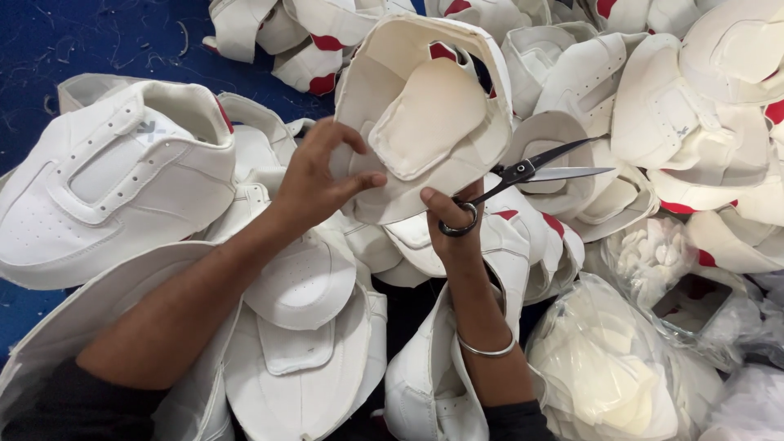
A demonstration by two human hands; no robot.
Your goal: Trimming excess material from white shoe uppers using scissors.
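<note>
Shoe upper (425,122), white and unfinished, is what I've got up in front of me, held inside-out-ish so the padded tongue piece faces me. It sits above the whole heap, just past my fingertips, with its long axis tilted from lower left up to upper right.

Left hand (314,184) is doing the holding: thumb and fingers are pinched on the lower left edge of it, curled but not a full fist. Right hand (453,224) touches the bottom edge too, thumb up against it, but mostly it's busy with the scissors (531,171). A finger is through one ring handle, and the blades are a bit apart, pointing off to the right and away from the piece. So the left is the one really on it, and the blades lie just beside its lower right edge, not on it.

Everything around is more of the same: a pile of white uppers (122,180) with red bits at the heel, some on the blue floor (49,49), plus clear plastic bags (621,367) of cut pieces at lower right. Bangle (486,349) on my right wrist, dark sleeves on both arms.
</note>
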